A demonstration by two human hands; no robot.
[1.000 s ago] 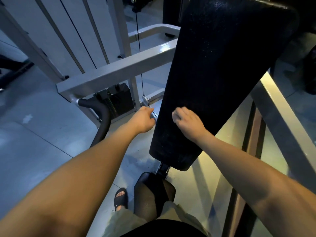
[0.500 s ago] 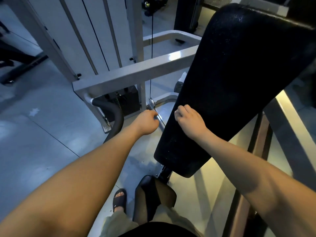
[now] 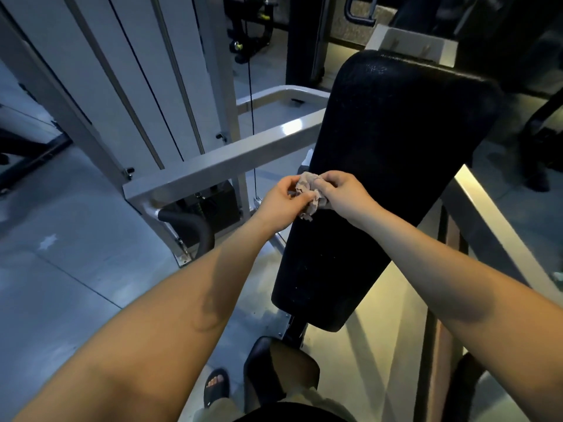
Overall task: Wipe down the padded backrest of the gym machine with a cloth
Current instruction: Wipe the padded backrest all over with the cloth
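The black padded backrest (image 3: 387, 166) slants from top right down to the centre of the head view. A crumpled beige cloth (image 3: 309, 194) is bunched at the pad's left edge, about halfway down. My left hand (image 3: 281, 202) pinches the cloth from the left. My right hand (image 3: 342, 193) grips it from the right, over the pad. Part of the cloth is hidden under the fingers of both hands.
A grey steel crossbar (image 3: 219, 166) runs left of the pad, with cables (image 3: 251, 117) and a weight stack (image 3: 210, 205) behind it. Another grey bar (image 3: 493, 226) flanks the right side. A black seat (image 3: 274, 363) and my sandalled foot (image 3: 217, 386) are below. Grey floor lies at left.
My two hands, apart at the pad's left edge before, have come together and risen slightly. The beige cloth now shows between them. The view has shifted back, showing the pad's top.
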